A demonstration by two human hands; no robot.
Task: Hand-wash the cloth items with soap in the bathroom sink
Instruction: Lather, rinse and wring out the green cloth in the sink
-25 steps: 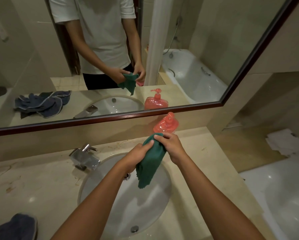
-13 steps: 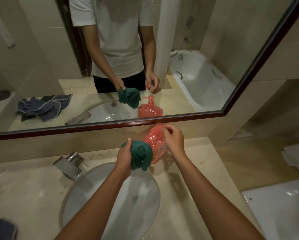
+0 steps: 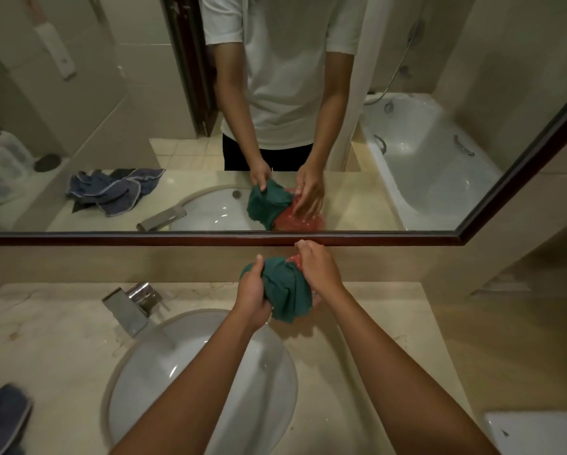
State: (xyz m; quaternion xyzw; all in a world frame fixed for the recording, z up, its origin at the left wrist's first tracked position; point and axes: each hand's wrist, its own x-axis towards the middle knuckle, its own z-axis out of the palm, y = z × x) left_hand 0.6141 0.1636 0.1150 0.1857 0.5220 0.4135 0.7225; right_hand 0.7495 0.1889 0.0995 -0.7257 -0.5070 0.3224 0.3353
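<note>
Left hand (image 3: 254, 292) has the green cloth (image 3: 283, 289) bunched in a tight grip, right beside the right hand (image 3: 318, 269), whose curled fingers sit on the red soap dispenser (image 3: 295, 259), mostly hidden behind the cloth, past the sink (image 3: 164, 366).

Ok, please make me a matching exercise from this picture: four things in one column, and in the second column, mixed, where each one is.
Things:
1. green cloth
2. soap bottle
3. tap
4. blue cloth

Places:
A. on the counter at the near left edge of the view
B. gripped in the left hand
C. behind the sink, to its left
D. under the right hand, mostly hidden by the green cloth

Pairs: 1-B, 2-D, 3-C, 4-A
</note>
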